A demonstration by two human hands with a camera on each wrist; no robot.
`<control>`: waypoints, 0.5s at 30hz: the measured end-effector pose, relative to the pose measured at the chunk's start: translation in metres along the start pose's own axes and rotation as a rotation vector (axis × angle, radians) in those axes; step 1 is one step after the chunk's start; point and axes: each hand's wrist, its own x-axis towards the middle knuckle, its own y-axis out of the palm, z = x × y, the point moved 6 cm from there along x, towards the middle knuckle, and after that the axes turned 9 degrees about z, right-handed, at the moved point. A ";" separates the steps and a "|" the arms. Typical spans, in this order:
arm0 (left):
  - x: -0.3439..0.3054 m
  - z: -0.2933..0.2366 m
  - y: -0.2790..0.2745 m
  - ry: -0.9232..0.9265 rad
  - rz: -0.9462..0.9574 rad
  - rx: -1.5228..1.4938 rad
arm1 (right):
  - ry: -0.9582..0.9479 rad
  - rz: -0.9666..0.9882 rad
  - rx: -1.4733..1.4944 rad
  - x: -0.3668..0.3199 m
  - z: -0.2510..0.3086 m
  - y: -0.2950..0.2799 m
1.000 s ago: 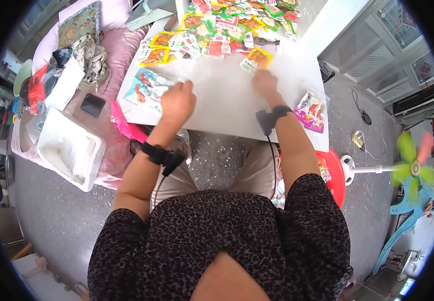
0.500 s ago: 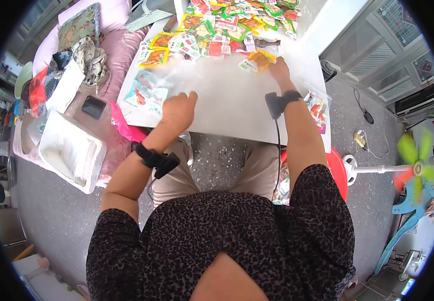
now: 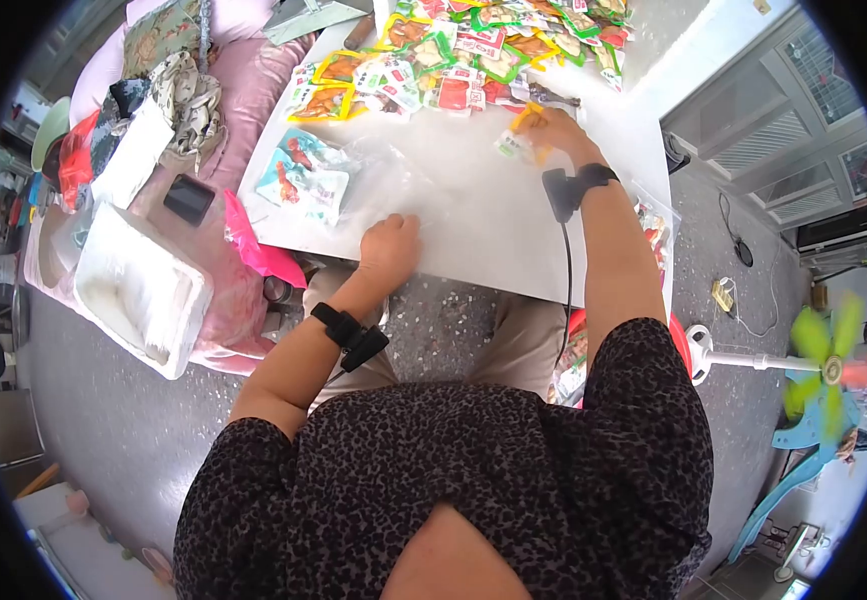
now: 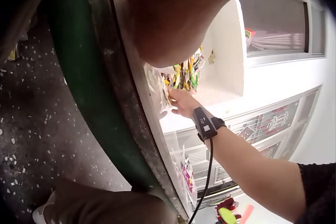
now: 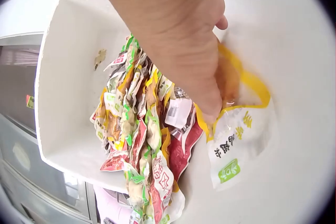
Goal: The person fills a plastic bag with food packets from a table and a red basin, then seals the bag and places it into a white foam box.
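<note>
In the head view my right hand (image 3: 558,132) is over the far right of the white table (image 3: 483,220). It grips one end of a yellow-edged snack packet (image 5: 239,111), whose white half with green print sticks out in the right wrist view. A pile of snack packets (image 3: 463,60) lies just beyond that hand. My left hand (image 3: 390,247), its fingers loosely curled, rests at the table's near edge with nothing visible in it. Beside it on the table are a clear plastic bag (image 3: 383,175) and light-blue packets (image 3: 303,175) showing red-brown food.
A bag of colourful packets (image 3: 651,228) lies at the table's right edge, above a red tub (image 3: 681,350). Pink plastic (image 3: 253,245) hangs at the left corner. Further left, a white foam box (image 3: 138,290) and a phone (image 3: 189,198) sit on pink bedding. A fan (image 3: 831,370) spins at right.
My right hand went right along the yellow-edged packet, then tilted it up towards the pile. My left hand drew back from the light-blue packets to the near edge.
</note>
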 end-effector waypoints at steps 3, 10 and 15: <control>0.001 0.001 0.000 -0.012 0.023 0.001 | -0.014 0.041 -0.319 -0.056 0.061 0.003; 0.005 0.002 0.000 -0.107 0.088 -0.056 | -0.057 -0.283 -0.168 -0.091 0.043 0.018; 0.005 0.002 0.001 -0.139 0.090 -0.038 | -0.003 -0.201 0.057 -0.063 0.013 0.048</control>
